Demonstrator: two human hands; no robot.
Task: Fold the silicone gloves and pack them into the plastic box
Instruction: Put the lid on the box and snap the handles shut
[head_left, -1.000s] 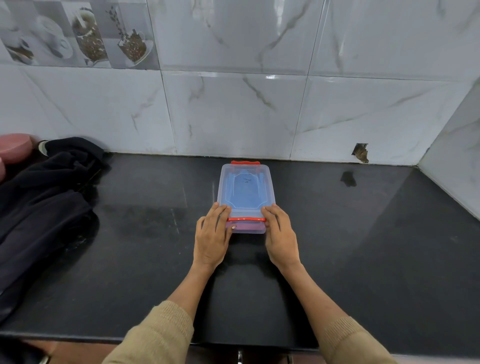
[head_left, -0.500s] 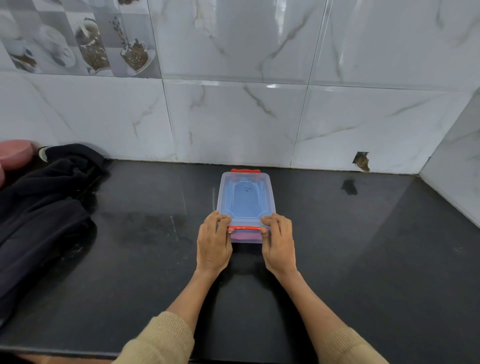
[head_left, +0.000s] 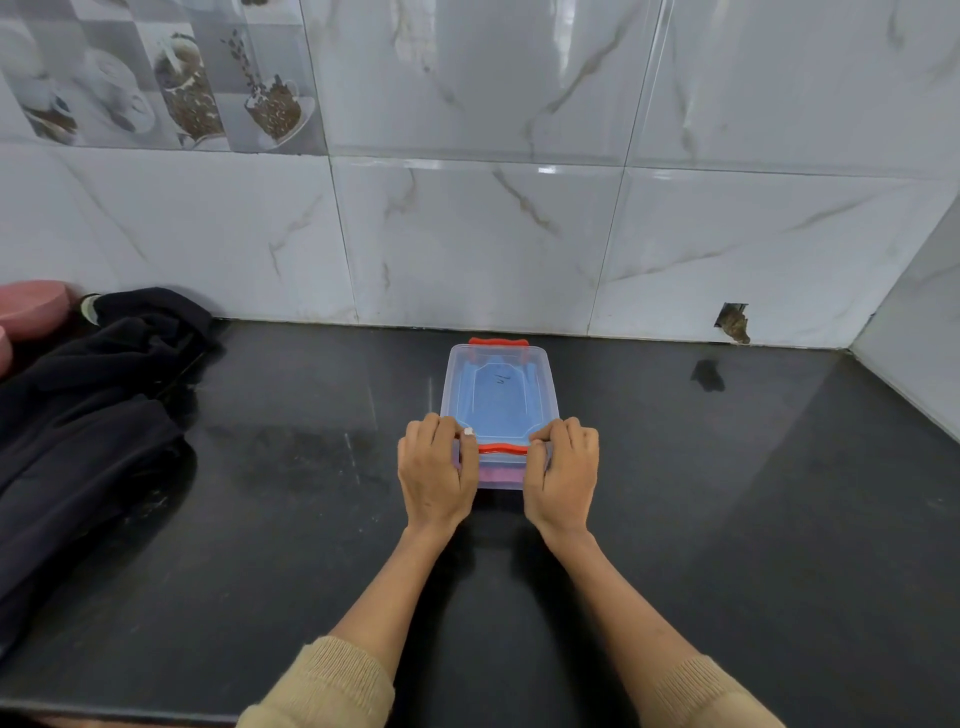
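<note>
Lying lengthwise toward wall: plastic box (head_left: 500, 400)

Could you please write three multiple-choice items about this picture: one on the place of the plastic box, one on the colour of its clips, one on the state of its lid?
1. Where does the plastic box stand?
A. on the dark cloth
B. on the black counter, near the wall
C. on a pink dish

2. What colour are the box clips?
A. red
B. green
C. white

3. How is the lid?
A. off, beside the box
B. leaning on the wall
C. on the box

Answers: 1 B, the box rests on the counter, apart from the cloth. 2 A, the near clip is red. 3 C, the lid covers the box, with the left hand and right hand at its near end.
</note>
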